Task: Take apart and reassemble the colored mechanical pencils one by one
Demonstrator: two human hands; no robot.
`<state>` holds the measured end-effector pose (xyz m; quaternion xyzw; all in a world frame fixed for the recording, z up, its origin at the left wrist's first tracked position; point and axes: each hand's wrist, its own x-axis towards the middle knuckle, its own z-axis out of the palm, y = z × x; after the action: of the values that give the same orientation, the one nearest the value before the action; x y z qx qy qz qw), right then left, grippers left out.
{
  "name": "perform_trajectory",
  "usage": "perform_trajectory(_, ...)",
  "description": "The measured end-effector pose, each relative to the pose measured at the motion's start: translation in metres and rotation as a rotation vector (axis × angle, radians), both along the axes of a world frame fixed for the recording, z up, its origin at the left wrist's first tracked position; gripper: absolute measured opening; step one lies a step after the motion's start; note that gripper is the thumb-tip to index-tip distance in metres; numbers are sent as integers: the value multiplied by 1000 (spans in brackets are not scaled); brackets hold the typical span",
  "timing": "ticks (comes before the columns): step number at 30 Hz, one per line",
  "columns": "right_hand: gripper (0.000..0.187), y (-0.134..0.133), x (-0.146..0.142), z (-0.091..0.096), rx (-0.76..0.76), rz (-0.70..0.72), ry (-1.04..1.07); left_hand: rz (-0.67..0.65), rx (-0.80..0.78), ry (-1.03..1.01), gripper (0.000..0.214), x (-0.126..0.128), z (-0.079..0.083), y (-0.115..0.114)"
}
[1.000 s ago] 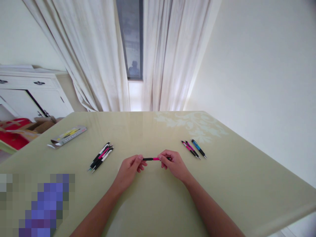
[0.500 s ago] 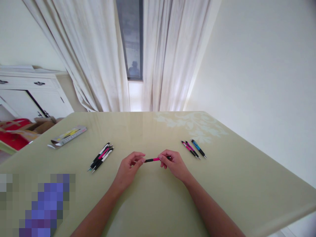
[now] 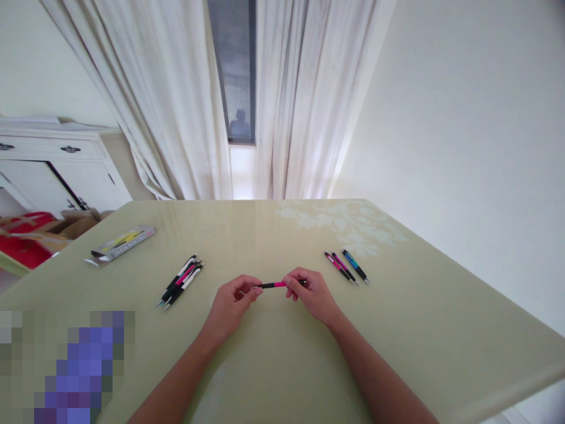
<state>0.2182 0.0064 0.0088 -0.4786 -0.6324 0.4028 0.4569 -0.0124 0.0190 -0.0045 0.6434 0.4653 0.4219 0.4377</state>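
A pink pen with a black grip lies level between my hands, above the table. My left hand pinches its tip end between thumb and fingers. At the other end, my right hand grips the pink barrel, its fingers hiding part of it. To the right rest a pink pen, a purple pen and a blue pen, side by side. A bunch of several pens, white, pink and black, lies left of my left hand.
An opened pen box lies at the table's far left. Blurred blocks cover a blue-purple shape at the lower left. Beyond the table hang white curtains; a white cabinet and red items are at the left.
My left hand's fingers have closed further on the pen's tip end, with the fingertips drawn down closer to the thumb. The right hand and the other pens look unmoved.
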Motion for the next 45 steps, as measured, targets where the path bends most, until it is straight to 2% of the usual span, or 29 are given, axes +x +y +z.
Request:
perform_trajectory(2, 36, 0, 0, 0, -1, 2, -1, 31, 18, -35, 38, 0, 0, 1)
perform_trajectory(6, 35, -1, 0, 1, 15, -3, -2, -47, -83, -47, 41, 1, 0, 1)
perform_trajectory(9, 34, -1, 1, 1, 14, -17, 0, -3, -38, -54, 36, 1, 0, 1)
perform_trajectory(11, 33, -1, 1, 1, 17, -13, 15, 16, -49, -102, 41, 1, 0, 1)
perform_trajectory(14, 32, -1, 1, 1, 25, -14, 26, -38, -106, -84, 44, 1, 2, 0)
perform_trajectory(18, 33, -1, 0, 2, 10, -32, 45, -27, -32, -57, 33, 0, 5, -2)
perform_trajectory(20, 32, -1, 0, 3, 19, -22, 51, -13, -26, -44, 36, 0, 6, -3)
perform_trajectory(23, 30, -2, 0, 3, 38, -3, 51, -67, -74, 18, 46, 0, 6, -4)
perform_trajectory(25, 29, -2, -1, 2, 32, -5, 49, -79, -55, 57, 44, 0, 6, -4)
perform_trajectory(28, 30, -2, -2, 1, 25, -8, 56, -19, 20, 32, 35, 0, 4, -3)
perform_trajectory(32, 27, -2, -2, 1, 46, -4, 85, -59, -45, 46, 45, -1, 3, -2)
perform_trajectory(35, 28, -1, -2, 2, 26, -11, 96, -69, 7, 106, 44, -1, 4, -4)
perform_trajectory(40, 33, 0, -5, 3, -57, -14, 192, -20, 111, 72, 34, 0, 7, -8)
perform_trajectory(45, 34, 1, -7, 5, -101, -66, 276, -26, 62, -2, 35, 3, 1, -8)
